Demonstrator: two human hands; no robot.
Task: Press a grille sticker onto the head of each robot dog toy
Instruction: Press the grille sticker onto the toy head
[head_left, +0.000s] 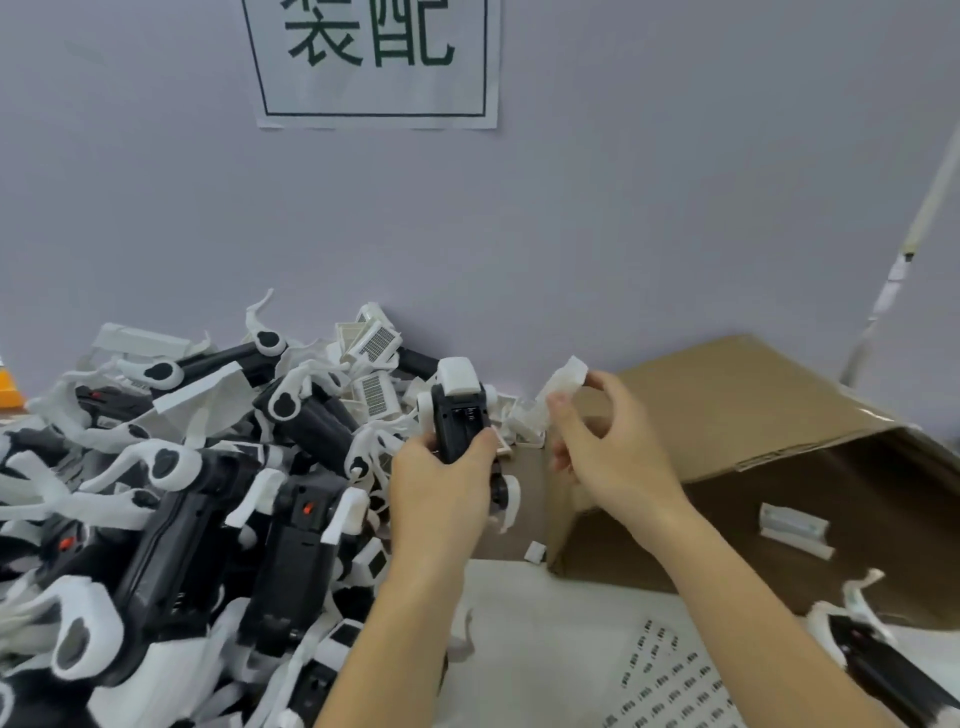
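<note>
My left hand (441, 483) grips a black-and-white robot dog toy (462, 410) round its black body, white head pointing up and away from me. To its right, my right hand (608, 441) pinches a small whitish, translucent strip (563, 384) between thumb and fingers, a little apart from the toy's head. I cannot tell if the strip carries a grille sticker. A white sheet of small dark stickers (670, 680) lies on the table near me.
A big heap of black-and-white robot dog toys (182, 493) fills the left side up to the wall. An open cardboard box (737, 415) lies at the right with a white part (792, 527) inside. Another toy (872, 660) lies at the lower right.
</note>
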